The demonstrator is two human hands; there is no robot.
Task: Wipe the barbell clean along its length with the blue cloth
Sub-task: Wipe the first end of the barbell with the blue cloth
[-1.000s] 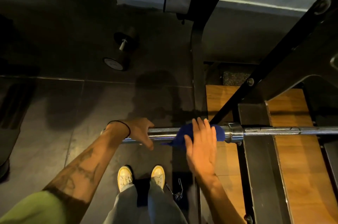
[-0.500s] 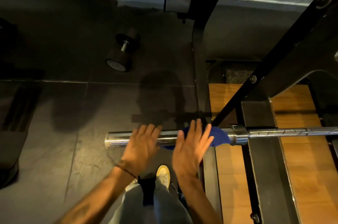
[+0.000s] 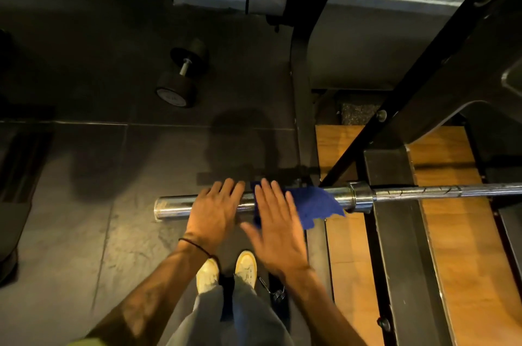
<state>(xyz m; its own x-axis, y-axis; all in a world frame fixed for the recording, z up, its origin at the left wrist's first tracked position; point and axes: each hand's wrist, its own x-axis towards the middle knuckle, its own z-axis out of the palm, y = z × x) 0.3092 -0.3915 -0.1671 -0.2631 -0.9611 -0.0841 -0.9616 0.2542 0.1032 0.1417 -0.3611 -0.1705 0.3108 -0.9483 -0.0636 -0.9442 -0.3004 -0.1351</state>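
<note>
Barbell (image 3: 418, 192): a chrome bar lying level across the view, its sleeve end to the left over the dark floor, its shaft running off the right edge above the rack.
Blue cloth (image 3: 316, 204): draped over the sleeve just left of the collar, 1 ragged corner hanging down on the near side; its left part lies under the right hand's fingers.
Right hand (image 3: 275, 224): flat on the cloth, fingers straight and slightly spread, fingertips reaching just past the far side of the bar; the thumb sticks out to the left, blurred.
Left hand (image 3: 213, 211): laid palm-down on the bare sleeve just left of the cloth, fingers straight and close together, gripping nothing; a thin dark band circles the wrist.
Shoes (image 3: 246, 266): 2 pale yellow toes on the floor below the hands.
Dumbbell (image 3: 182, 77): black, on the floor well beyond the bar.
Rack (image 3: 395, 232): black steel frame over wooden boards on the right.
</note>
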